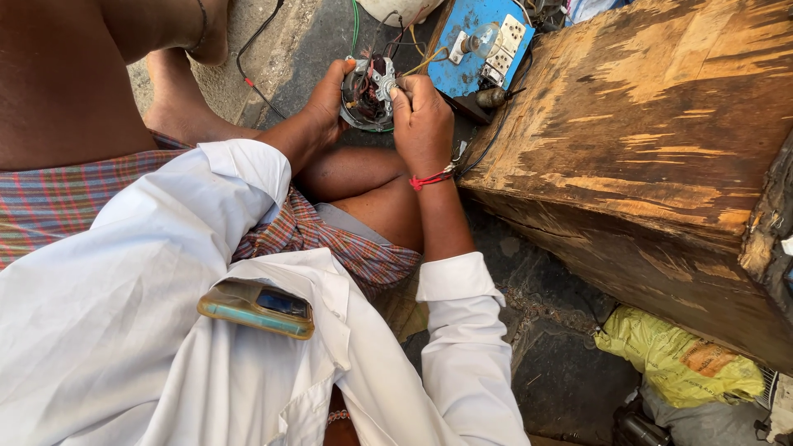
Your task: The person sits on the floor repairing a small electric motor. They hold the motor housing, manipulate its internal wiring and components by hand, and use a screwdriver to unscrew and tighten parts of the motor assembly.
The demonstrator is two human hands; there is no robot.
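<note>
Gripping a small motor (pixel 368 92), both hands (pixel 421 124) curled close

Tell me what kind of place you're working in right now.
Likely a roadside electrical repair spot on the ground: both hands hold a small wound motor part, beside a blue switch-and-socket test board and a rough worn wooden block.

Rough weathered wooden block (pixel 661 124)

White shirt (pixel 124 330), red-and-blue checked cloth (pixel 330 239), blue switchboard (pixel 462 58), yellow bag (pixel 677 359), red wrist thread (pixel 431 177).
</note>
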